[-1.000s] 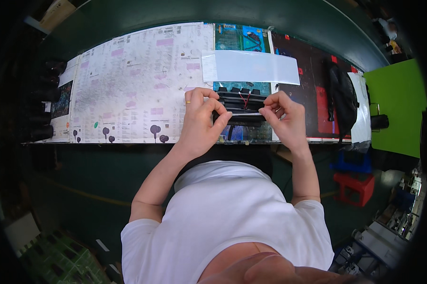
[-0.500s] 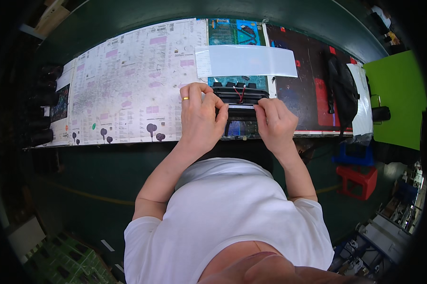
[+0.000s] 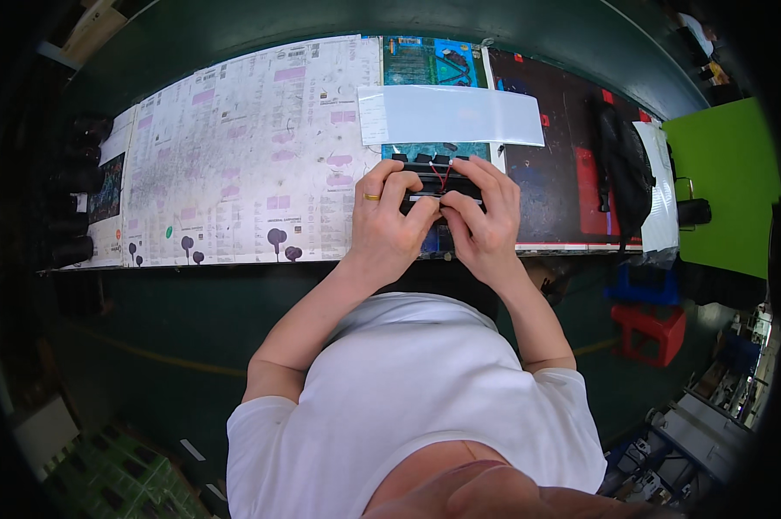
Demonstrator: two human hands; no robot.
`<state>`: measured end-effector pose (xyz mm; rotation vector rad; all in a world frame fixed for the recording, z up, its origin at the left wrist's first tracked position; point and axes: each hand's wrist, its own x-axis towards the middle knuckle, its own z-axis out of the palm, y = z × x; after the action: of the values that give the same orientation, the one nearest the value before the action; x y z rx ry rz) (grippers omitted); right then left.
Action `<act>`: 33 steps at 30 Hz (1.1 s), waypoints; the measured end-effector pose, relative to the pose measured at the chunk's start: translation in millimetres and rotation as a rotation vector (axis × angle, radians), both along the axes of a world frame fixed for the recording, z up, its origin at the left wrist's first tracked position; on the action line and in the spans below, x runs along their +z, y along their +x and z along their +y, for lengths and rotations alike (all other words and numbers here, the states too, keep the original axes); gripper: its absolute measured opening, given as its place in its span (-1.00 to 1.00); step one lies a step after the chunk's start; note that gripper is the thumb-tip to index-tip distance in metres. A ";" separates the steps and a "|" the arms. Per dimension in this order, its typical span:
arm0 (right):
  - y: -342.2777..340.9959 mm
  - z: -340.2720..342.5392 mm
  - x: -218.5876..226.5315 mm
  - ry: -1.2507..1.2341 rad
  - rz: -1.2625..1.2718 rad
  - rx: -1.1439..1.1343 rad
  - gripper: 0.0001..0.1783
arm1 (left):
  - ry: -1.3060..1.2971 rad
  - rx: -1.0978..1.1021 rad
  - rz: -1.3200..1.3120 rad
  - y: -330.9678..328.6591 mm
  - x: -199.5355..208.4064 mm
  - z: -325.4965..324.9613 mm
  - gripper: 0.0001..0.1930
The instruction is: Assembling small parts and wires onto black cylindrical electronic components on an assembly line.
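Note:
A long black plastic housing [image 3: 425, 179] lies across the near part of the worktable, mostly covered by my fingers. Thin red wires [image 3: 443, 176] run over its middle, with a small pale end at the top. My left hand [image 3: 383, 229], wearing a gold ring, is closed round the housing's left part. From the other side, my right hand [image 3: 487, 229] grips it with bent fingers. The two thumbs and forefingers nearly meet at the housing's near edge; whether they pinch a thin strip there is hidden.
A white sheet [image 3: 459, 114] lies just beyond the housing. Printed white sheeting [image 3: 252, 156] covers the table's left side. A black bag [image 3: 626, 164] rests at the right, near a green board [image 3: 719, 173]. A red stool [image 3: 648, 333] stands below on the right.
Both hands have come closer together, toward the housing's middle. The pale strip that showed between my fingertips is now mostly covered, and my right fingers reach farther over the housing.

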<state>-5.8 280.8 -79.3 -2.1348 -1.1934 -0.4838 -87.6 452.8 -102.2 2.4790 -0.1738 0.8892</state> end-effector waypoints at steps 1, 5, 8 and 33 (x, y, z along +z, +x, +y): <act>3.8 1.0 0.0 0.013 0.039 0.015 -0.73 | -0.001 0.003 0.001 0.0 -2.2 0.9 -0.69; 12.4 -5.2 -0.3 0.032 0.166 0.054 -0.75 | -0.061 -0.034 -0.003 4.2 -2.9 5.2 -0.71; 15.8 -1.1 -1.2 0.021 0.147 0.074 -0.73 | -0.047 -0.027 0.000 6.0 5.3 5.6 -0.71; 356.7 60.5 -35.3 0.298 0.610 -0.206 -0.57 | 0.407 1.707 0.225 -247.8 31.9 509.3 -0.46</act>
<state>351.0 341.3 -114.7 -1.9428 -0.5280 -0.0675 -335.5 962.1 -70.3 2.6202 2.2638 1.0901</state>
